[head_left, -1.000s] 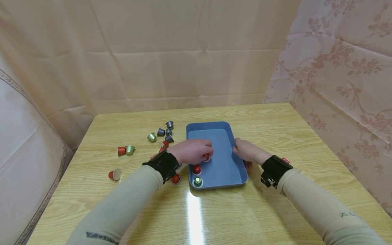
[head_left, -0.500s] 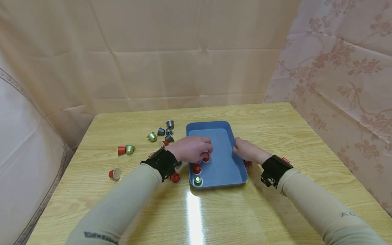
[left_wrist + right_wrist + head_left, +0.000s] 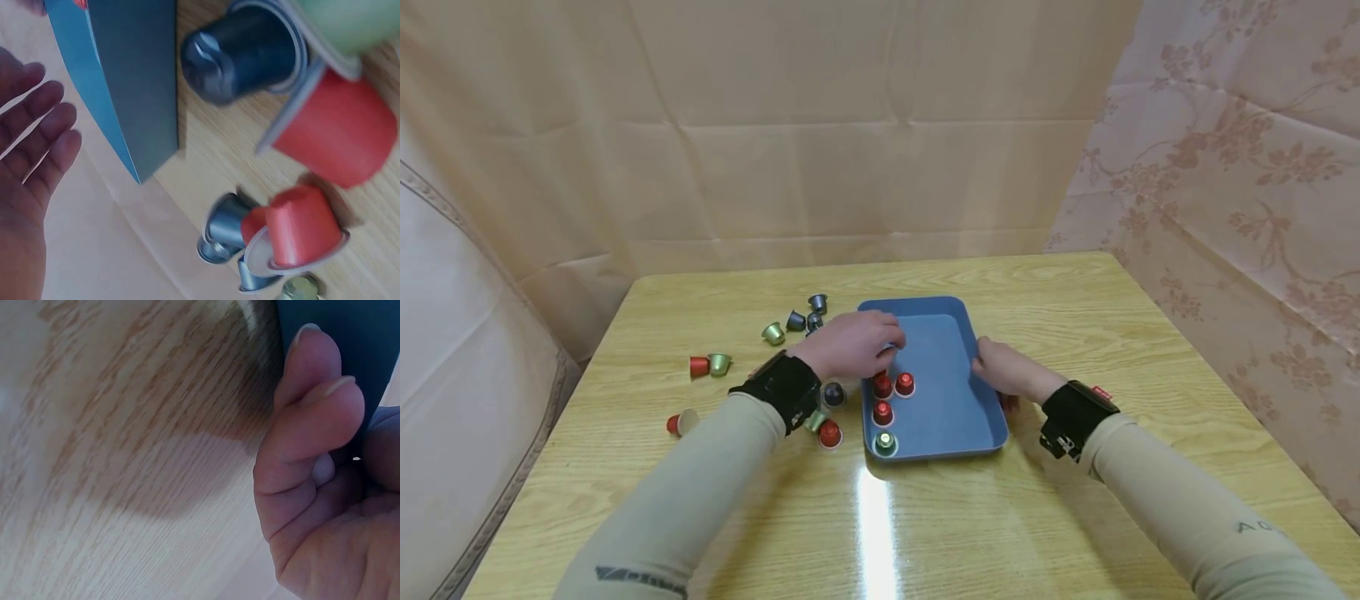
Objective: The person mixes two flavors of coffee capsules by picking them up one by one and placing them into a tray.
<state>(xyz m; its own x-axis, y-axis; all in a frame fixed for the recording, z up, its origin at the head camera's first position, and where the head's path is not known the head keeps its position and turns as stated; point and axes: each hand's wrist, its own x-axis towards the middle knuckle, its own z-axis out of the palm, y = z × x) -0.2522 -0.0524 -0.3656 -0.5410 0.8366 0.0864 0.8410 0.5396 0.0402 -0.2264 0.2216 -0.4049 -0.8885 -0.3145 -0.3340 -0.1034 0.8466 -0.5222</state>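
My left hand hangs over the left side of a blue tray, holding nothing. Its fingers are loosely bent and apart in the left wrist view. Below it in the tray stand a red coffee capsule and another red capsule side by side. Nearer the front are a third red capsule and a green capsule in the corner. My right hand grips the tray's right wall; in the right wrist view its curled fingers press the outer side.
Left of the tray lie loose capsules: a dark one, a red one and a dark group beside a light green one. Farther left are a red-green pair and a lone red capsule. A curtain hangs behind the table.
My left hand has let go of a red capsule, which now stands in the tray. The hand has lifted away, back and to the left. My right hand stays at the tray wall.
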